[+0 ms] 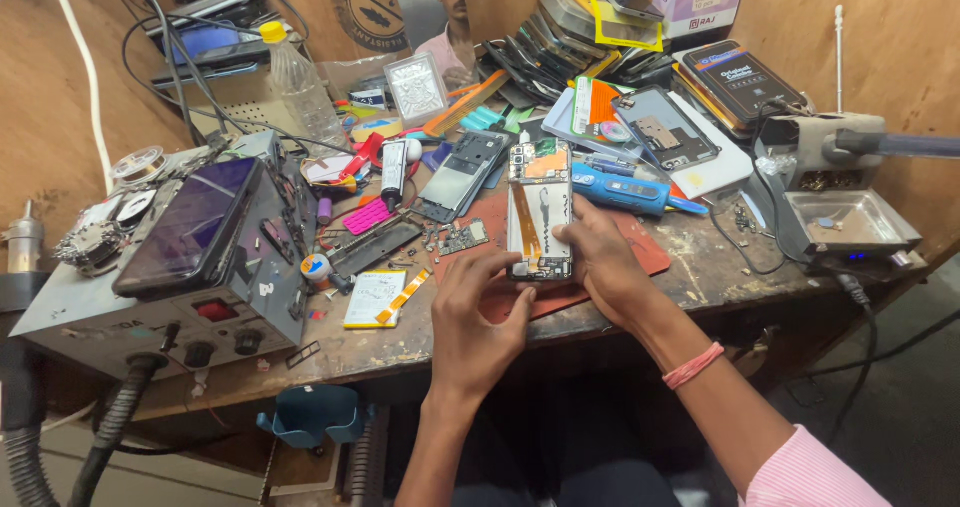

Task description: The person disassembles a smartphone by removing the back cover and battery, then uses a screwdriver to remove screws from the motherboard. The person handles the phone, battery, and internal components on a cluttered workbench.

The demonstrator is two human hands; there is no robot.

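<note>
Both hands grip an opened phone (pixel 540 210) by its lower end. The left hand (pixel 478 312) pinches its bottom-left corner; the right hand (pixel 598 257) clasps its right edge.

A single head-worn camera looks forward and steeply down from close above the near edge of a cluttered wooden workbench (pixel 640 312), with the left hand (pixel 478 317) and right hand (pixel 603 262) low at centre, the plywood back wall (pixel 820 27) across the top, and the floor at the bottom corners.
</note>
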